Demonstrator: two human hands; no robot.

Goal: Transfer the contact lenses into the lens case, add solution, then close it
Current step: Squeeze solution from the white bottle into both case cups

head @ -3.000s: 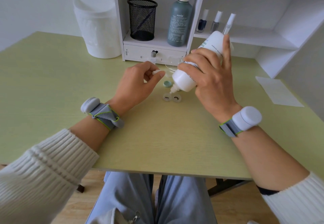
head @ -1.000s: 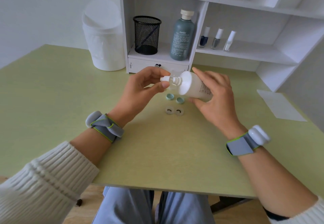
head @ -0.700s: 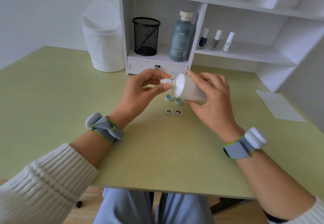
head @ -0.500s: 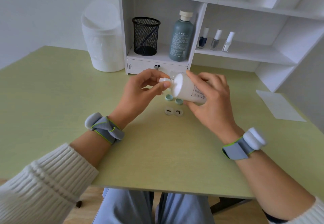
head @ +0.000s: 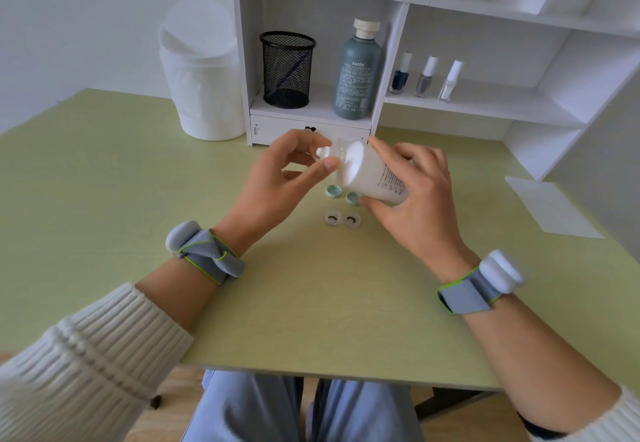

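Note:
My right hand (head: 412, 199) grips a white solution bottle (head: 367, 175), lying sideways above the table with its nozzle toward the left. At that nozzle my left hand (head: 280, 182) pinches the small white bottle cap (head: 323, 152) between thumb and fingertips. Below the bottle sits the white lens case (head: 342, 219), both wells uncovered, a dark ring in each. Its two pale green lids (head: 333, 191) lie loose just behind it, the right one partly under my right thumb.
A white shelf unit (head: 311, 123) stands behind, holding a black mesh cup (head: 286, 69), a grey-green bottle (head: 356, 74) and three small nail polish bottles (head: 427, 76). A white bin (head: 202, 71) stands far left. A white sheet (head: 547, 206) lies at the right.
Three seconds ago the bottle was tipped nozzle-down over the case. It has since been raised and turned sideways, and my left hand has brought the cap onto its nozzle.

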